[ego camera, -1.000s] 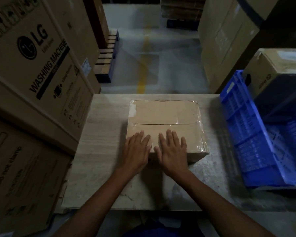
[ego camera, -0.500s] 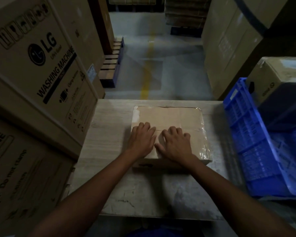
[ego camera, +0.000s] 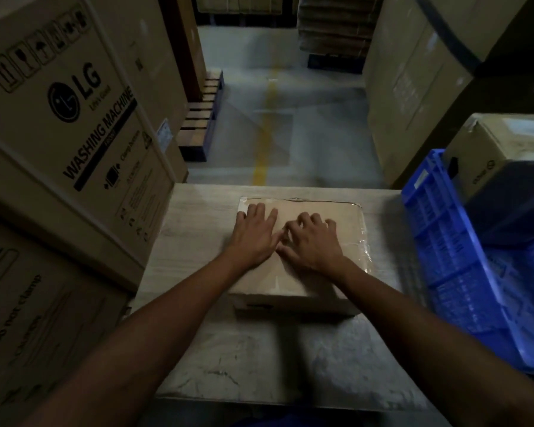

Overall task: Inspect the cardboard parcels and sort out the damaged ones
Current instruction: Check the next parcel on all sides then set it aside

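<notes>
**Cardboard parcel being checked by touch, hands moving toward its far edge**

Nearest the camera, I am seeing two bare forearms reaching forward over a pale, scuffed table [ego camera: 198,229]. They are leading to a flat brown parcel [ego camera: 285,282] lying in the middle of that table, its top sealed with clear tape that is wrinkling along the right side.

Both hands are resting on the parcel's top, gripping nothing. The left hand [ego camera: 253,238] is lying flat with its fingers spread and straight, the tips nearing the far left corner. The right hand [ego camera: 313,245] is sitting just beside it, fingers arched, fingertips pressing on the cardboard.

A second ago the hands were lying at the near edge; they are now sliding across the lid toward the far side, while the parcel itself is staying put. I am reading this as the inspection running over the top face, with no sorting decision made yet. I cannot tell from here whether the box is damaged.

To the right, a blue plastic crate [ego camera: 444,241] is standing just beside the table, with another carton [ego camera: 490,149] behind it. On the left, large washing machine cartons [ego camera: 74,118] are standing stacked. Beyond, a yellow floor line [ego camera: 265,134] is running away down the aisle.
</notes>
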Tool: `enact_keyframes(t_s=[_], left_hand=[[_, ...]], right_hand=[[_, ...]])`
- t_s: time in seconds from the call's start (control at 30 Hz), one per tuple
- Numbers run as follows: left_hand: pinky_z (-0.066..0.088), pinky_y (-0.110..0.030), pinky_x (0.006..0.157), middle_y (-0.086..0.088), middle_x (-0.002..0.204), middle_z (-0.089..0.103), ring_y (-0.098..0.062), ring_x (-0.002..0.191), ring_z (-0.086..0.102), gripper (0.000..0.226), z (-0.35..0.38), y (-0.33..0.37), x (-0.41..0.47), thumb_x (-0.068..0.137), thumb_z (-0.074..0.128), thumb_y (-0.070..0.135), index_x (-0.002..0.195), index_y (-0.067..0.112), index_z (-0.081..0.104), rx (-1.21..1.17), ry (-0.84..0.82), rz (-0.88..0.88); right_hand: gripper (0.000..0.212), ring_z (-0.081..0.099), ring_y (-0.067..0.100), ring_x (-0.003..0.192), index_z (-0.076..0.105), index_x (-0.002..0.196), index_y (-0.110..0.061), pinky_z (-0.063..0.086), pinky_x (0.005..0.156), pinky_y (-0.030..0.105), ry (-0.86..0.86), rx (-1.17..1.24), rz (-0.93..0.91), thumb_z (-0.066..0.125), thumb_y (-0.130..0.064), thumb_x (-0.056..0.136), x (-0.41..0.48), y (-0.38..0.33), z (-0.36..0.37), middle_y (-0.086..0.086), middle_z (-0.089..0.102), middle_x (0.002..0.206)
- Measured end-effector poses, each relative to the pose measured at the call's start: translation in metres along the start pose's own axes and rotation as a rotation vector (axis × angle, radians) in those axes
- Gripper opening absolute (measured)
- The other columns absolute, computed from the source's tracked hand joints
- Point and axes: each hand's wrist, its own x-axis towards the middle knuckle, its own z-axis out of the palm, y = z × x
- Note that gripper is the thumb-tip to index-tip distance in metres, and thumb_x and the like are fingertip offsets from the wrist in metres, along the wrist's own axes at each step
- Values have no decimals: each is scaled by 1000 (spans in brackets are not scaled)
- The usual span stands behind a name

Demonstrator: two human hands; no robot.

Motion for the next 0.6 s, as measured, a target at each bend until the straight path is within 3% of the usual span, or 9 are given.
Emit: enact_keyframes(t_s=[0.07,0.13,0.2,0.37,0.47,0.53,0.6], left_hand=[[12,-49,120,-15,163,5,-35,150,6,68,10,-1,4,101,18,58,159,24,7,-66,-16,8],[-3,-48,123,-10,165,-19,-29,152,-18,72,23,-4,7,99,14,62,159,26,-5,-84,-18,36],[-7,-47,123,-7,165,-21,-24,151,-21,74,28,-8,12,99,15,63,158,26,-7,-89,-33,45],[0,-58,121,-13,167,-6,-33,153,-6,70,16,6,21,100,16,65,159,33,-5,-69,-93,22],[8,-64,117,-15,165,4,-38,152,4,68,5,15,27,100,17,64,159,34,1,-40,-110,10],[4,-63,118,-13,166,-5,-36,153,-4,67,5,18,27,101,18,63,159,34,1,-83,-109,-3],[-2,-56,122,-6,166,-17,-28,152,-17,62,12,21,21,104,21,56,159,33,4,-177,-26,36]], right_hand=[[70,20,34,150,33,151,-33,16,117,64,-2,18,-7,21,-73,96,-5,4,11,13,25,163],[78,-7,32,155,11,160,-36,-2,119,66,-15,101,64,12,-77,94,-13,7,25,11,-4,169],[86,-18,32,153,-1,161,-32,-8,119,65,-46,126,122,7,-82,91,-10,9,30,12,-15,167],[97,-21,32,153,-3,161,-25,-8,119,65,-71,131,208,1,-86,87,-9,10,30,14,-17,167],[94,-10,34,155,1,162,-27,-1,121,63,-101,122,153,9,-85,88,-3,22,18,12,-8,169],[95,-8,34,155,1,161,-29,1,121,64,-115,114,119,15,-86,87,-1,35,11,12,-7,169],[94,-24,32,152,-10,160,-29,-8,120,64,-90,101,153,11,-86,88,-10,40,17,10,-23,166]])
